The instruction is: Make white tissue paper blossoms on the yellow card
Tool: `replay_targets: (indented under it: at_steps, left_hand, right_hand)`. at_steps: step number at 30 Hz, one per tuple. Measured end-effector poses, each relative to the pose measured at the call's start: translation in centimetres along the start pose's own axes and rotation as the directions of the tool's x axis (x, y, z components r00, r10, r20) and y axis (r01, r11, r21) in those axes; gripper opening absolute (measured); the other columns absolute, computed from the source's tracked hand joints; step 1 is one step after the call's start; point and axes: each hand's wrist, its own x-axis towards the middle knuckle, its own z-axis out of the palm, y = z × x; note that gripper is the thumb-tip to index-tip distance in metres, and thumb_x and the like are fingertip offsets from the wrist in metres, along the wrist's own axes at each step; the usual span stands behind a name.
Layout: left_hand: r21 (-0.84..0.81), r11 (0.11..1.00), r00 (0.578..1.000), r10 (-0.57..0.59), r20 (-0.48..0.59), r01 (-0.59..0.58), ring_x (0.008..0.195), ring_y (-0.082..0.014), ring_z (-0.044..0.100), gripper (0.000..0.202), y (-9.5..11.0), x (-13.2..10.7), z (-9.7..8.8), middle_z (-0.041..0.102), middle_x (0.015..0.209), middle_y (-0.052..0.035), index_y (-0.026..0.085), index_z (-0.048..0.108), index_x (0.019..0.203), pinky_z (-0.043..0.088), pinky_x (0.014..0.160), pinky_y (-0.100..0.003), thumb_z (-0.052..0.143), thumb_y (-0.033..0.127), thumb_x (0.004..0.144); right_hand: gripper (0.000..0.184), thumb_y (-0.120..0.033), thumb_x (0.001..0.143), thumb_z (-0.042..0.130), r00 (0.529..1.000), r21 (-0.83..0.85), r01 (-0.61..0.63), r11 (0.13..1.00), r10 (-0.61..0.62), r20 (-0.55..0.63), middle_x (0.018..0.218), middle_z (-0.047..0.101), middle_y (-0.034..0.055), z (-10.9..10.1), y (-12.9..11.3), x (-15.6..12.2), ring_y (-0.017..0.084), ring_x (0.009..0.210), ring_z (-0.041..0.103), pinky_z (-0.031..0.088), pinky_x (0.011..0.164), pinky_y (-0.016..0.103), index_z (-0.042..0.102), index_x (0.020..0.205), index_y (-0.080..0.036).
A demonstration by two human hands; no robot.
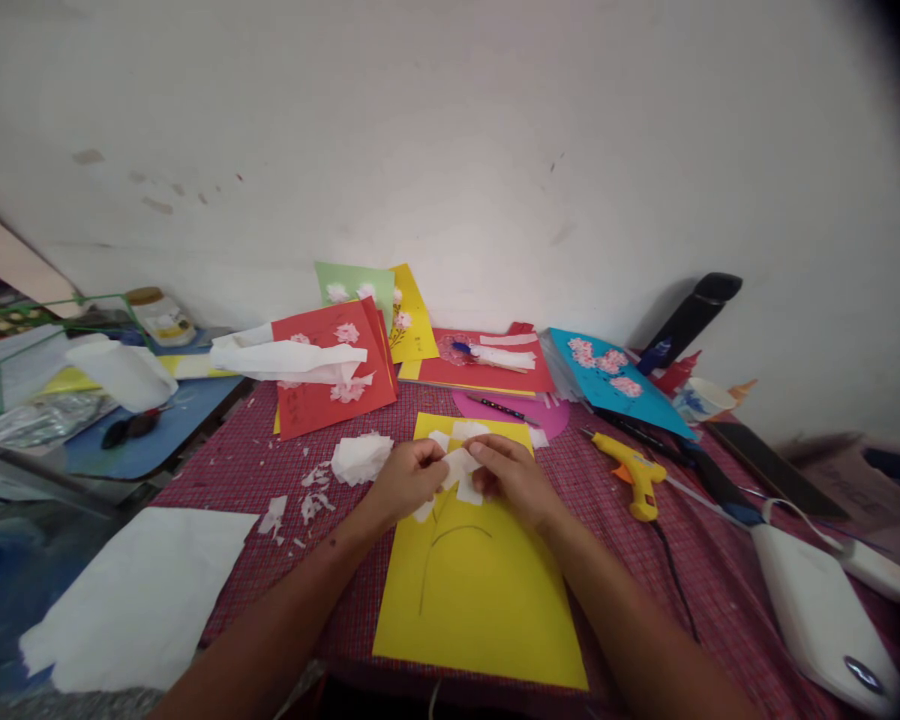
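Note:
Over the upper part of a yellow sheet of card [487, 610], both hands pinch one small piece of white tissue paper [457, 468]. My left hand [409, 478] is closed on its left side, with thumb and forefinger together. On the other side my right hand [516, 480] is closed with its thumb on the paper's upper right. More white tissue pieces [468, 430] lie on the card around the fingers. Below them, dark curved pencil-like lines are drawn on the card. To the left of my left hand sits a stack of white tissue squares [361, 458], with torn scraps [316, 500] beside it.
A yellow glue gun [637, 475] with its cord lies to the right. Behind stand red cards [322, 375] and a blue card [619, 380] with pink paper flowers. A large white sheet [146, 590] hangs over the left table edge. A white device [825, 610] lies at the right.

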Motion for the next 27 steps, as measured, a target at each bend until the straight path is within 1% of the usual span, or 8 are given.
replay_targets:
  at_steps: [5, 9, 12, 17, 20, 22, 25, 27]
  left_hand:
    - [0.0, 1.0, 1.0, -0.018, 0.019, 0.018, 0.044, -0.0084, 0.05, 0.011, 0.4, -0.1, -0.1, 0.05, 0.054, 0.005, 0.017, 0.05, 0.066, 0.037, 0.043, -0.018, 0.05, 0.025, 0.074]
    - [0.024, 1.0, 1.0, -0.009, 0.013, 0.009, 0.044, -0.0082, 0.05, 0.008, 0.1, -0.1, -0.1, 0.05, 0.054, 0.0052, 0.017, 0.052, 0.068, 0.036, 0.043, -0.018, 0.048, 0.021, 0.072]
    - [0.023, 1.0, 1.0, -0.008, 0.0, 0.008, 0.044, -0.0082, 0.05, 0.009, -0.1, 0.0, -0.1, 0.051, 0.054, 0.0051, 0.017, 0.052, 0.067, 0.036, 0.043, -0.018, 0.048, 0.022, 0.072]
    - [-0.029, 0.999, 0.999, -0.044, -0.026, 0.043, 0.042, -0.0085, 0.049, 0.012, -0.1, 0.0, -0.1, 0.052, 0.052, 0.0047, 0.017, 0.051, 0.067, 0.036, 0.042, -0.018, 0.049, 0.026, 0.075]
    - [-0.032, 0.999, 0.999, -0.043, -0.027, 0.042, 0.042, -0.0083, 0.049, 0.012, 0.0, 0.0, -0.1, 0.051, 0.052, 0.0048, 0.017, 0.051, 0.066, 0.035, 0.041, -0.018, 0.049, 0.026, 0.075]
    - [-0.024, 0.999, 0.999, -0.044, -0.029, 0.043, 0.042, -0.0086, 0.049, 0.011, 0.1, 0.0, -0.2, 0.051, 0.052, 0.0048, 0.017, 0.051, 0.066, 0.036, 0.041, -0.018, 0.048, 0.025, 0.074]
    - [-0.013, 0.998, 0.997, -0.063, -0.042, 0.062, 0.043, -0.0092, 0.05, 0.008, 0.3, 0.0, -0.2, 0.05, 0.052, 0.0052, 0.018, 0.05, 0.065, 0.039, 0.042, -0.018, 0.048, 0.022, 0.072]
    - [-0.003, 0.997, 0.996, -0.072, -0.046, 0.072, 0.043, -0.0092, 0.05, 0.007, 0.4, 0.0, -0.1, 0.05, 0.053, 0.0051, 0.018, 0.049, 0.065, 0.039, 0.041, -0.018, 0.047, 0.021, 0.07]
  right_hand:
    - [0.039, -0.041, 0.072, 0.07, 0.996, -0.006, 0.0, 1.0, 0.0, 0.086, 0.069, 0.055, -0.0027, 0.4, 0.0, -0.1, 0.011, 0.051, 0.054, 0.038, 0.04, 0.02, 0.055, 0.101, -0.019]
    - [0.026, -0.033, 0.078, 0.063, 0.997, -0.037, 0.037, 0.999, -0.034, 0.074, 0.067, 0.052, -0.0037, 0.1, 0.1, 0.1, 0.01, 0.048, 0.051, 0.038, 0.041, 0.021, 0.054, 0.097, -0.019]
    - [0.02, -0.026, 0.079, 0.058, 0.99, -0.079, 0.097, 0.992, -0.088, 0.108, 0.081, 0.057, -0.0001, -0.2, 0.0, 0.0, 0.009, 0.056, 0.053, 0.042, 0.048, 0.022, 0.055, 0.098, -0.019]
    - [0.054, -0.013, 0.07, 0.061, 0.96, -0.209, 0.234, 0.949, -0.192, 0.201, 0.112, 0.055, 0.005, 0.2, 0.6, -0.4, 0.01, 0.07, 0.054, 0.044, 0.056, 0.022, 0.048, 0.122, -0.024]
    - [0.068, -0.014, 0.07, 0.063, 0.952, -0.266, 0.265, 0.927, -0.206, 0.227, 0.119, 0.051, 0.0066, 0.7, 0.7, -0.7, 0.01, 0.069, 0.053, 0.044, 0.055, 0.022, 0.039, 0.132, -0.027]
    - [0.059, -0.017, 0.074, 0.062, 0.956, -0.317, 0.285, 0.905, -0.245, 0.16, 0.111, 0.054, 0.0055, 1.0, 0.5, -0.7, 0.009, 0.065, 0.051, 0.044, 0.056, 0.022, 0.043, 0.129, -0.025]
    - [0.017, -0.027, 0.085, 0.053, 0.955, -0.383, 0.279, 0.88, -0.295, 0.019, 0.081, 0.057, 0.0005, 0.8, 0.3, -0.4, 0.01, 0.06, 0.049, 0.041, 0.055, 0.022, 0.058, 0.1, -0.02]
    - [0.018, -0.032, 0.088, 0.049, 0.954, -0.395, 0.256, 0.882, -0.297, -0.046, 0.065, 0.052, -0.0019, 0.6, 0.3, -0.1, 0.011, 0.057, 0.047, 0.038, 0.053, 0.022, 0.057, 0.079, -0.019]
